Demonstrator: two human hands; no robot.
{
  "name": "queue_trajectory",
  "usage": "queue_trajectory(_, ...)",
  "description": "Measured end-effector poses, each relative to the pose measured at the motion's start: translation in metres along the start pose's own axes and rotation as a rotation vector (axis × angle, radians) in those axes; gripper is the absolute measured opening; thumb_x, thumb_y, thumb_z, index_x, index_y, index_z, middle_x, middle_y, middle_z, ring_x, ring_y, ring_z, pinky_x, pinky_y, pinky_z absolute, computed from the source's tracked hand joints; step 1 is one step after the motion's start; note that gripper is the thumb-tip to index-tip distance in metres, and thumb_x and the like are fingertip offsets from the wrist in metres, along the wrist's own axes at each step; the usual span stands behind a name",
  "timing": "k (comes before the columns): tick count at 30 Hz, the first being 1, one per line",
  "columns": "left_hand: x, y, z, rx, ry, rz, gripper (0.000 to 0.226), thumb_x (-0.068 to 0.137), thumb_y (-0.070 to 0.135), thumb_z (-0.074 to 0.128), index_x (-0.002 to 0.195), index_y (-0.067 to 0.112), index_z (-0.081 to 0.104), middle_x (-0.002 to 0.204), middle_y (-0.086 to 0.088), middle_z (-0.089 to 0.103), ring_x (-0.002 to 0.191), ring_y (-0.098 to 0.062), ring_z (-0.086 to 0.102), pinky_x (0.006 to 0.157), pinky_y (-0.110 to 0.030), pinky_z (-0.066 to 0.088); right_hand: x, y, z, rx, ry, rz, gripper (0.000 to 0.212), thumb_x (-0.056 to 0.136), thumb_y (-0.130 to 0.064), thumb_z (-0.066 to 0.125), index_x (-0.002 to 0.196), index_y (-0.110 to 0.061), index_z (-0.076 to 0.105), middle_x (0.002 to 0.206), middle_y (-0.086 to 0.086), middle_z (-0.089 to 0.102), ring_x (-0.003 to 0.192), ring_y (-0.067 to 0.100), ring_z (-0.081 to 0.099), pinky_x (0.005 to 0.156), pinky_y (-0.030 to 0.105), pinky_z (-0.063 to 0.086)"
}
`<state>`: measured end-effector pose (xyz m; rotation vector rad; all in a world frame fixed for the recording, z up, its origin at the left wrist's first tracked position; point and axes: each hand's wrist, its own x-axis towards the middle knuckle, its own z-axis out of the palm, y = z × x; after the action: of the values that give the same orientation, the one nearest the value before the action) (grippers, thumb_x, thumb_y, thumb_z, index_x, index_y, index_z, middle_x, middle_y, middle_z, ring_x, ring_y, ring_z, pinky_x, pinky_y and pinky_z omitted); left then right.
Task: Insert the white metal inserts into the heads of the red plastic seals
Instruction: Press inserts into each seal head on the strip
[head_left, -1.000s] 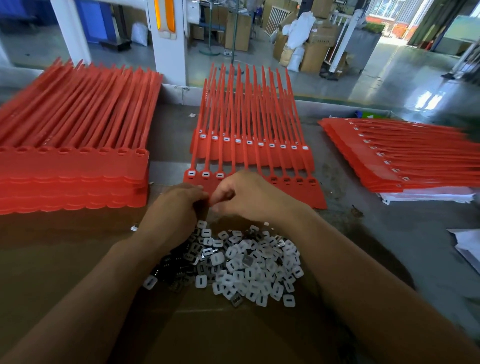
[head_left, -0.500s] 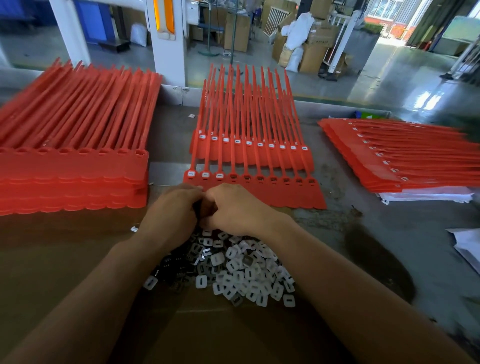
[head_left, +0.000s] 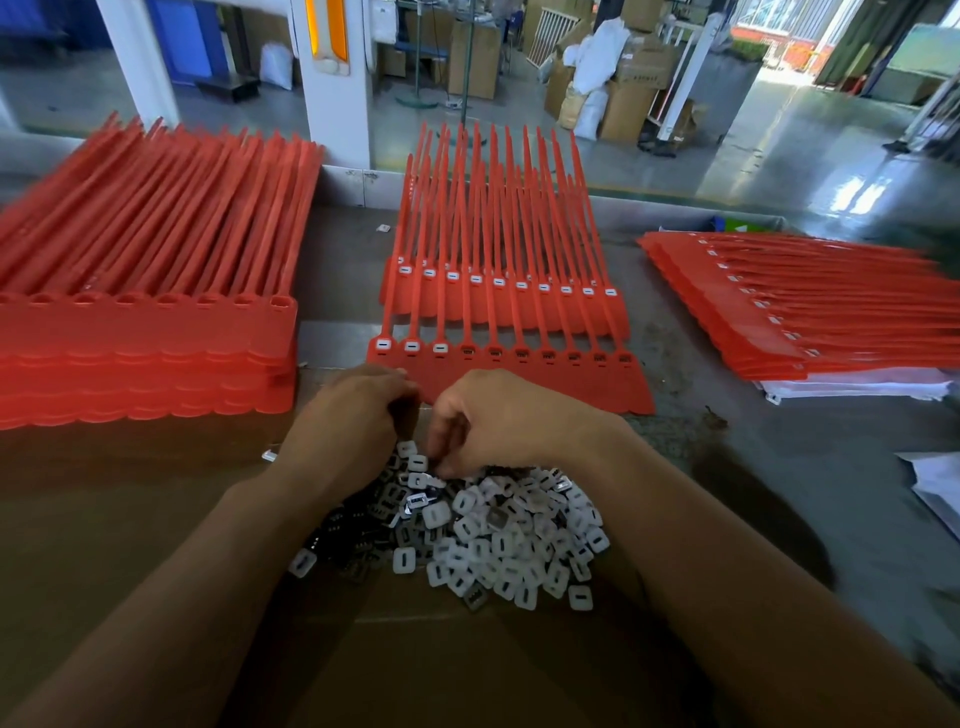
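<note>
The left hand (head_left: 348, 421) and right hand (head_left: 498, 421) are curled at the 12 o'clock edge of the insert pile (head_left: 509, 540); any grip cannot be told. The seal strip (head_left: 545, 382) is laid at 12 o'clock of both hands.

The right hand (head_left: 501, 421) is pulling off the left hand (head_left: 348, 423) toward three o'clock, and a narrow dark gap is opening between the two where, half a second ago, they were pressed knuckle to knuckle. Its fingers (head_left: 448, 451) are now reaching down toward six o'clock into the twelve o'clock edge of the pile of white inserts (head_left: 498, 540), whereas a second ago they were lifted clear of it, just beside the near edge of the front red seal strip (head_left: 545, 382).
</note>
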<state>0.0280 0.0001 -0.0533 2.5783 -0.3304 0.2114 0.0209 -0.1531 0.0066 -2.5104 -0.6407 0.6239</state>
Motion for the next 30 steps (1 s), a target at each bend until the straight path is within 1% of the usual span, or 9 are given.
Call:
queue_trajectory(2, 0.000, 0.000, 0.000, -0.003, 0.005, -0.004, 0.046, 0.080, -0.007, 0.044, 0.118, 0.011, 0.062, 0.132, -0.005, 0.053, 0.124, -0.018, 0.044, 0.102, -0.025, 0.029, 0.000, -0.002, 0.001, -0.082, -0.017, -0.009, 0.010, 0.081, -0.013, 0.069, 0.089, -0.018, 0.069, 0.064, -0.023, 0.049, 0.058, -0.009, 0.049, 0.051, 0.002, 0.038)
queue_trajectory(7, -0.001, 0.001, 0.000, -0.010, 0.010, -0.004, 0.043, 0.083, -0.007, 0.043, 0.118, 0.010, 0.062, 0.132, -0.005, 0.053, 0.124, -0.018, 0.044, 0.102, -0.025, 0.029, 0.000, -0.001, 0.002, -0.184, -0.034, -0.039, 0.007, 0.084, -0.015, 0.065, 0.091, -0.017, 0.068, 0.070, -0.021, 0.048, 0.064, -0.005, 0.046, 0.056, 0.007, 0.036)
queue_trajectory(9, -0.001, 0.002, -0.001, -0.009, 0.003, -0.007, 0.043, 0.084, -0.005, 0.043, 0.119, 0.010, 0.061, 0.133, -0.005, 0.052, 0.124, -0.018, 0.044, 0.102, -0.027, 0.029, -0.003, 0.002, 0.000, -0.133, -0.025, -0.057, 0.004, 0.083, -0.017, 0.066, 0.083, -0.020, 0.065, 0.070, -0.021, 0.049, 0.064, -0.008, 0.048, 0.054, 0.003, 0.038)
queue_trajectory(14, -0.002, 0.004, -0.003, -0.005, -0.010, -0.012, 0.042, 0.085, -0.004, 0.042, 0.120, 0.011, 0.060, 0.135, -0.004, 0.050, 0.125, -0.018, 0.043, 0.102, -0.026, 0.029, -0.004, 0.011, -0.001, 0.062, 0.006, -0.053, 0.024, 0.084, -0.014, 0.066, 0.074, -0.034, 0.058, 0.064, -0.022, 0.059, 0.064, -0.014, 0.054, 0.057, 0.001, 0.040)
queue_trajectory(17, -0.002, 0.005, -0.003, -0.008, -0.010, -0.015, 0.041, 0.085, -0.003, 0.043, 0.120, 0.011, 0.061, 0.134, -0.005, 0.051, 0.124, -0.020, 0.044, 0.103, -0.027, 0.029, -0.003, 0.015, -0.002, 0.068, 0.046, -0.067, 0.012, 0.083, -0.016, 0.067, 0.078, -0.026, 0.066, 0.064, -0.023, 0.060, 0.066, -0.014, 0.054, 0.063, 0.004, 0.041)
queue_trajectory(19, -0.002, 0.005, -0.003, -0.007, -0.008, -0.008, 0.041, 0.085, -0.003, 0.043, 0.119, 0.011, 0.062, 0.134, -0.005, 0.052, 0.124, -0.019, 0.044, 0.102, -0.026, 0.029, 0.000, 0.019, -0.005, 0.072, 0.114, -0.069, 0.009, 0.083, -0.017, 0.066, 0.079, -0.026, 0.066, 0.073, -0.021, 0.059, 0.070, -0.010, 0.055, 0.069, 0.009, 0.044)
queue_trajectory(22, -0.003, 0.004, -0.004, -0.017, -0.004, 0.001, 0.040, 0.085, -0.004, 0.043, 0.117, 0.011, 0.063, 0.132, -0.005, 0.053, 0.123, -0.019, 0.045, 0.101, -0.025, 0.030, 0.010, 0.032, -0.013, 0.142, 0.360, -0.001, 0.010, 0.087, -0.015, 0.062, 0.088, -0.023, 0.067, 0.087, -0.018, 0.064, 0.072, -0.012, 0.052, 0.063, 0.007, 0.036)
queue_trajectory(25, -0.004, 0.005, -0.004, -0.041, -0.002, -0.011, 0.039, 0.085, -0.004, 0.044, 0.115, 0.011, 0.064, 0.129, -0.004, 0.055, 0.120, -0.019, 0.047, 0.095, -0.022, 0.029, 0.026, 0.048, -0.023, 0.205, 0.585, 0.131, 0.016, 0.088, -0.011, 0.061, 0.102, -0.011, 0.068, 0.108, 0.002, 0.067, 0.084, 0.001, 0.052, 0.063, 0.006, 0.034)
queue_trajectory(30, -0.005, 0.006, -0.006, -0.039, -0.007, -0.010, 0.036, 0.085, -0.004, 0.043, 0.108, 0.010, 0.067, 0.126, -0.005, 0.056, 0.117, -0.018, 0.048, 0.092, -0.022, 0.030, 0.048, 0.051, -0.024, 0.233, 0.605, 0.209, 0.013, 0.087, -0.011, 0.062, 0.095, -0.008, 0.071, 0.103, 0.006, 0.068, 0.090, 0.012, 0.059, 0.077, 0.023, 0.042)
